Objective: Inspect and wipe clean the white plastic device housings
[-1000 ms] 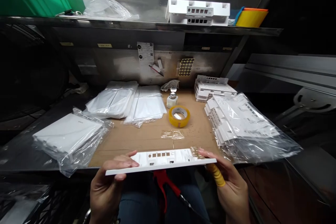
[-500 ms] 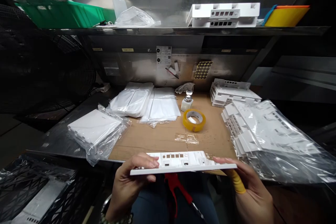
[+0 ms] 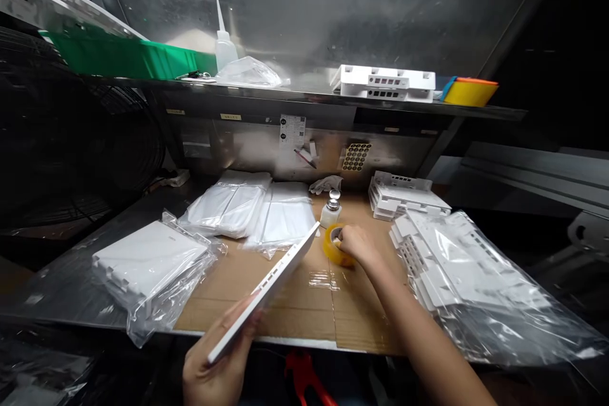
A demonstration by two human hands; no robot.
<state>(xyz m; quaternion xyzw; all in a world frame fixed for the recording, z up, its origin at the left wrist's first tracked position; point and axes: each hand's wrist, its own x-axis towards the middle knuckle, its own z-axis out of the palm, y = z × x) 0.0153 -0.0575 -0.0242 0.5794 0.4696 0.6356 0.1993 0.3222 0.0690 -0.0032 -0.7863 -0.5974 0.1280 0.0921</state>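
Note:
My left hand (image 3: 221, 346) grips a white plastic housing cover (image 3: 273, 285) by its lower end, thumb on one face and fingers on the other. The cover stands tilted on edge, its row of small rectangular openings along the upper side. My right hand (image 3: 356, 242) reaches over the cardboard to a roll of yellowish clear tape (image 3: 337, 254). Its fingers are bent together and dip into the roll's centre, where a small white piece shows beside them. The fingertips are hidden, so what they pinch is unclear. Just behind the roll stands a pump-top bottle (image 3: 330, 210).
Stacks of clear plastic bags (image 3: 228, 203) lie at the back left, a bagged white housing (image 3: 152, 257) nearer. Bagged housings (image 3: 457, 260) and a loose stack (image 3: 404, 193) occupy the right. Overhead, a shelf (image 3: 304, 96) carries a green bin (image 3: 128, 58). A red-handled tool (image 3: 304, 377) is below the table edge.
My right hand has let go of the cover and moved forward to the tape roll. The left hand has turned the cover from flat to tilted on edge. The view has tipped upward.

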